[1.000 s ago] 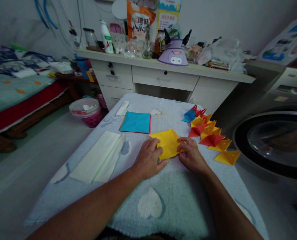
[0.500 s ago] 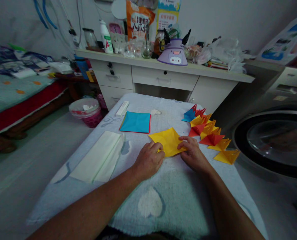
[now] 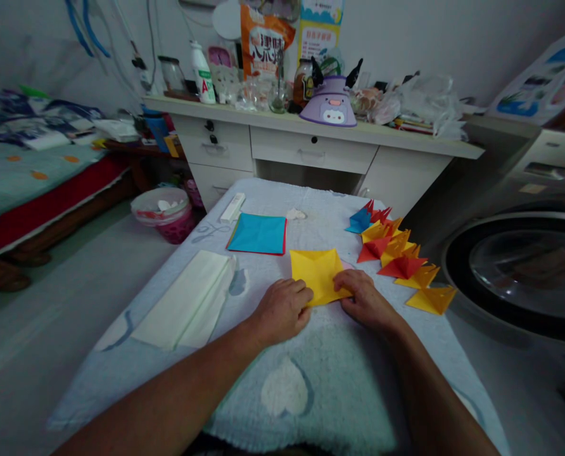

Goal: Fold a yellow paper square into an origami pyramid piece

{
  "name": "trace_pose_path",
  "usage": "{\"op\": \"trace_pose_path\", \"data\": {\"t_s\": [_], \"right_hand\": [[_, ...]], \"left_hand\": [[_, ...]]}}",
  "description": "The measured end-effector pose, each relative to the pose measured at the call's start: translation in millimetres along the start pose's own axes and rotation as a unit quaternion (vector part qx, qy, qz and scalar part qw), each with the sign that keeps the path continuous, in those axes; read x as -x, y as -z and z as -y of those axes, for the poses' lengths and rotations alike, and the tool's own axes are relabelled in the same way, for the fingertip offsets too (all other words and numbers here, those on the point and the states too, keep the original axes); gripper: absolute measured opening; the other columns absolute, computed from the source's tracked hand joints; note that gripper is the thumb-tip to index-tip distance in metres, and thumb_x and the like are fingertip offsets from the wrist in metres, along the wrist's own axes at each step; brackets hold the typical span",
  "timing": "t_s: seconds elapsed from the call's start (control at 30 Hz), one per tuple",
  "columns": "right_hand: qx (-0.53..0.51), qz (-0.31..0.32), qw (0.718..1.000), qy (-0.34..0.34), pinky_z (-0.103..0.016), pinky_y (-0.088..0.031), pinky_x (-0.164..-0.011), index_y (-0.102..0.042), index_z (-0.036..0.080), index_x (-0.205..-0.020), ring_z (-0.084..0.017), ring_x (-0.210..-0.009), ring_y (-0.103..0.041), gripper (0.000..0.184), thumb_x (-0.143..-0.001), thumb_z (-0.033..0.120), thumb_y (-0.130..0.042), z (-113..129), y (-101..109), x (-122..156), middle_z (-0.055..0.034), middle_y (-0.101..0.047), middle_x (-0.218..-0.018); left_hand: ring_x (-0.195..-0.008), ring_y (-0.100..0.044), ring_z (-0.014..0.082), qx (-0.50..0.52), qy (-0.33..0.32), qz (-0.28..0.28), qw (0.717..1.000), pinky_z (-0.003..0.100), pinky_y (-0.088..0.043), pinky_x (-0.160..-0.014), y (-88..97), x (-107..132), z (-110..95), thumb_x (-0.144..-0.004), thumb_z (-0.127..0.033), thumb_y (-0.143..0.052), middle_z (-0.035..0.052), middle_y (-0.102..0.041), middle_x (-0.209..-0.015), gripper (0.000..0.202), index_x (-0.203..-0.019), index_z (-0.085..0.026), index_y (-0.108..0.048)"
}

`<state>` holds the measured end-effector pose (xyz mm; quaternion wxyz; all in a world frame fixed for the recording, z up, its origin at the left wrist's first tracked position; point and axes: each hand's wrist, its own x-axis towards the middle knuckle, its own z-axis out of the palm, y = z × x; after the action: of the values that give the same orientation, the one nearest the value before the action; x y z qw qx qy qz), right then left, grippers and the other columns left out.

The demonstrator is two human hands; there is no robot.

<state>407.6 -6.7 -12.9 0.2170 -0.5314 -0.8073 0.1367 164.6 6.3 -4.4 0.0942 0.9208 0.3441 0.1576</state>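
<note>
A creased sheet of yellow origami paper (image 3: pixel 317 272) lies between my hands on the cloth-covered table. My left hand (image 3: pixel 285 310) grips its lower left corner, fingers curled. At the lower right corner my right hand (image 3: pixel 365 296) pinches the sheet between thumb and fingers. The far edge of the paper lifts a little. Beyond it to the left is a stack of square paper (image 3: pixel 258 234), blue on top with red showing at the edge. Folded paper pieces (image 3: pixel 401 263) in yellow, orange, red and blue stand in a slanting row to the right.
A folded white cloth or paper (image 3: pixel 185 301) lies left of my forearm. Near the table's far left corner is a small white box (image 3: pixel 233 208). Behind the table stands a white desk (image 3: pixel 311 142) crowded with jars and bags; a washing machine (image 3: pixel 524 253) is at the right.
The yellow paper has turned slightly and come a little nearer to me. Both hands have shifted with it, still holding its lower corners.
</note>
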Motion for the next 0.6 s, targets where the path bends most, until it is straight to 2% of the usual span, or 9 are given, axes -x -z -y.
{"op": "trace_pose_path", "data": {"t_s": [0.1, 0.33, 0.6], "right_hand": [[-0.013, 0.002, 1.000, 0.001, -0.042, -0.037, -0.098, -0.062, 0.021, -0.092, -0.025, -0.109, -0.056, 0.031, -0.066, 0.007, -0.052, -2, 0, 0, -0.0065, -0.067, -0.108], [-0.062, -0.021, 0.998, -0.012, -0.041, -0.041, -0.096, -0.063, 0.021, -0.088, -0.023, -0.105, -0.057, 0.027, -0.070, 0.006, -0.051, -10, -3, -1, -0.0071, -0.066, -0.106], [-0.107, -0.057, 0.991, -0.054, -0.042, -0.041, -0.098, -0.067, 0.023, -0.092, -0.024, -0.108, -0.056, 0.013, -0.085, 0.025, -0.056, -19, -6, -1, -0.0078, -0.064, -0.110]], "left_hand": [[-0.083, -0.056, 0.0195, 0.009, 0.005, 0.004, 1.000, 0.033, -0.042, -0.073, 0.1, 0, 0, -0.085, -0.030, -0.058, 0.0037, -0.061, -0.087, 0.012, -0.083, -0.018, -0.060], [-0.081, -0.055, 0.0176, 0.041, 0.007, 0.013, 0.999, 0.030, -0.041, -0.073, -1.9, -2, 1, -0.085, -0.022, -0.053, 0.0045, -0.061, -0.083, 0.013, -0.077, -0.017, -0.062], [-0.079, -0.054, 0.0166, 0.062, 0.047, -0.001, 0.997, 0.029, -0.039, -0.069, -6.6, -2, 3, -0.081, -0.019, -0.054, 0.0033, -0.057, -0.079, 0.012, -0.069, -0.017, -0.059]]}}
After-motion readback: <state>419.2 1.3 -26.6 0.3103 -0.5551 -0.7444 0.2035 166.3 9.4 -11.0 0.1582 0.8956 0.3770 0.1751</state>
